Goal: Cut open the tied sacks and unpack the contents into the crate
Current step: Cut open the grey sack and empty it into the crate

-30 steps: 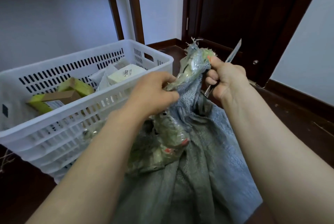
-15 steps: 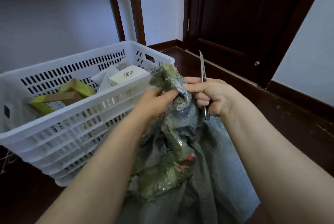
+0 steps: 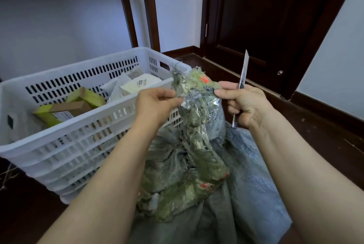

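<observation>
A grey-blue woven sack lies on the dark floor in front of me, its neck wrapped in greenish tape with red marks. My left hand pinches the taped neck near its frayed top. My right hand pinches the other side of that top with thumb and forefinger while gripping a utility knife, its blade pointing up. A white slotted crate stands to the left of the sack and holds boxes and packets.
Inside the crate are a yellow-green and brown box, a white box and white packets. A dark wooden door and baseboard stand behind. White walls close in on the left and right. The floor is dark wood.
The sack's taped neck has been lowered and pulled wider between both hands. The knife blade swung from tilted right to nearly upright.
</observation>
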{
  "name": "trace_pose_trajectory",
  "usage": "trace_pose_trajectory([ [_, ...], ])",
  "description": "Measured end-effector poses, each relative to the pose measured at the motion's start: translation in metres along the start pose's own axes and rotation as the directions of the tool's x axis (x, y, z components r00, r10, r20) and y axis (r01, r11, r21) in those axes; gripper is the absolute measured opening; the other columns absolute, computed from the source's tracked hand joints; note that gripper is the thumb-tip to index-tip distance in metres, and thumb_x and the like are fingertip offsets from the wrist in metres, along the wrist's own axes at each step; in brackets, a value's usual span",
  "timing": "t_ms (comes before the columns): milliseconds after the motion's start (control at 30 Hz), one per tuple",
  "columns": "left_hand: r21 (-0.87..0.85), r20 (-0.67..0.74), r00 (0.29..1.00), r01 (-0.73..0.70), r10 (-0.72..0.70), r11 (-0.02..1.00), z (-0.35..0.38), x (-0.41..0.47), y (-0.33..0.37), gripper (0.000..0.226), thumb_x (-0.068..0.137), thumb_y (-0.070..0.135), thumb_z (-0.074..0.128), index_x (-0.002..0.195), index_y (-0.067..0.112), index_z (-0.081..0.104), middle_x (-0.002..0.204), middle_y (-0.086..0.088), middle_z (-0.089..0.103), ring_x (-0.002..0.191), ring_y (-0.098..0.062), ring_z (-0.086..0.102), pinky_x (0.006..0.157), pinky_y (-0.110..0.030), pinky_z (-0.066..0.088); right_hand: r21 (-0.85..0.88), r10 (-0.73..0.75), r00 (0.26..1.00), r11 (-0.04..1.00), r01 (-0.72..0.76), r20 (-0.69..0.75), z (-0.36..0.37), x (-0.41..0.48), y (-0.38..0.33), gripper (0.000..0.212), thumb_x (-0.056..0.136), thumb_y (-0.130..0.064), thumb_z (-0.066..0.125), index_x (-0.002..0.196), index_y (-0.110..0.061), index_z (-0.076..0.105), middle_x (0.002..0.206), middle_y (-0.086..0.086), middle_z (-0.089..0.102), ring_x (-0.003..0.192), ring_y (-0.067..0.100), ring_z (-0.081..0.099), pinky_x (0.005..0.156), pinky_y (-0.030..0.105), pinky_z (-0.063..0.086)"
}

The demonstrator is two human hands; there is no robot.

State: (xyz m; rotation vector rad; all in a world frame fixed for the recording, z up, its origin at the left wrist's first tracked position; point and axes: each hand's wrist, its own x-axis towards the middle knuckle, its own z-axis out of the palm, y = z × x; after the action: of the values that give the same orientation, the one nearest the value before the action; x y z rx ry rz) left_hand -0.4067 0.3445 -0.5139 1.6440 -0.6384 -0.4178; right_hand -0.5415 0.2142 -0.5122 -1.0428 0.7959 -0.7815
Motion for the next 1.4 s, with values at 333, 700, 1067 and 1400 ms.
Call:
trace_pose_trajectory([
  [333,0.087,0.327,0.944,0.007,-0.035,0.996,-0.01,-0.006,0.002,0.039,0.075,0.042,0.072,0.104,0.018,0.06,0.078,0.008,0.068,0.06,-0.001,0.065,0.052,-0.016,0.047,-0.225,0.002,0.98,0.973,0.044,0.198,0.014,-0.017,0.004,0.019,0.067,-0.016,0.081,0.078,-0.006,0.068,0.046,0.0,0.053,0.028,0.004,0.029,0.029,0.012,0.021],
  [700,0.574,0.168,0.841,-0.507,0.514,0.643,-0.007,-0.004,0.011,0.067,0.066,0.035,0.08,0.123,0.017,0.051,0.133,-0.001,0.044,0.134,-0.021,0.028,0.109,-0.029,0.017,-0.219,-0.117,0.975,0.963,0.158,0.188,0.011,-0.015,0.002,0.012,0.076,-0.002,0.072,0.084,-0.009,0.07,0.057,0.003,0.062,0.034,0.005,0.034,0.032,0.015,0.021],
  [1067,0.408,0.222,0.949,-0.297,0.222,0.863,-0.004,-0.005,0.019,0.027,0.086,0.043,0.062,0.075,0.019,0.065,0.061,0.004,0.065,0.059,-0.018,0.067,0.055,-0.027,0.05,-0.325,-0.075,0.928,0.924,0.202,0.366,0.011,-0.023,-0.009,0.031,0.063,-0.028,0.079,0.087,-0.01,0.073,0.062,0.003,0.061,0.037,0.007,0.031,0.034,0.016,0.022],
  [1400,0.238,0.096,0.988,-0.139,0.119,0.961,-0.011,0.002,0.004,0.022,0.091,0.028,0.06,0.071,0.018,0.061,0.042,0.003,0.055,0.039,-0.015,0.057,0.035,-0.02,0.035,-0.855,0.064,0.867,0.215,0.472,0.495,0.008,-0.056,-0.069,0.012,0.092,-0.029,0.058,0.092,-0.026,0.07,0.056,-0.004,0.066,0.038,0.002,0.043,0.05,0.021,0.038],
])
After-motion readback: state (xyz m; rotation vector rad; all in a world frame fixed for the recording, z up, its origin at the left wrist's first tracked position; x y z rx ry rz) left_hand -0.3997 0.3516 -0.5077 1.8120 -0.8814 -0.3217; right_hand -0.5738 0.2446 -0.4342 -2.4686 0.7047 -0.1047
